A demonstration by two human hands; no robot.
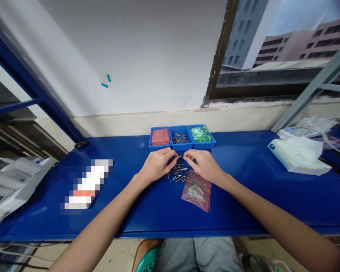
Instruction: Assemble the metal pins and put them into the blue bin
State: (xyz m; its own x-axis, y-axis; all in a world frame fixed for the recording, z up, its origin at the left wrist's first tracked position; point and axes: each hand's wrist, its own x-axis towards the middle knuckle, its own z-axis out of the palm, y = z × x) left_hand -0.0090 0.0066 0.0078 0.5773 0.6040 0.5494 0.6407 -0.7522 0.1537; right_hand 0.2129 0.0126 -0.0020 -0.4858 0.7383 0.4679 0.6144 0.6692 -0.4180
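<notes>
My left hand point(158, 164) and my right hand point(204, 164) meet in front of the blue bins, fingertips pinched. Between them they hold a thin, pin-like metal part point(180, 156), one end in each hand; its exact kind is too small to make out. Below the fingers lies a loose pile of similar dark and brass-coloured metal pins point(178, 173). A pink translucent bag point(203, 202) with small clear pieces inside lies beside the pile, just under my right wrist.
Three joined blue bins stand at the back, holding pink bags point(160, 136), more metal pins point(180, 138) and green-tinted plastic bags point(200, 133). A tissue pack point(299, 155) lies at right. On the left are a blurred-out flat object point(89, 185) and a white device point(19, 185) with cables.
</notes>
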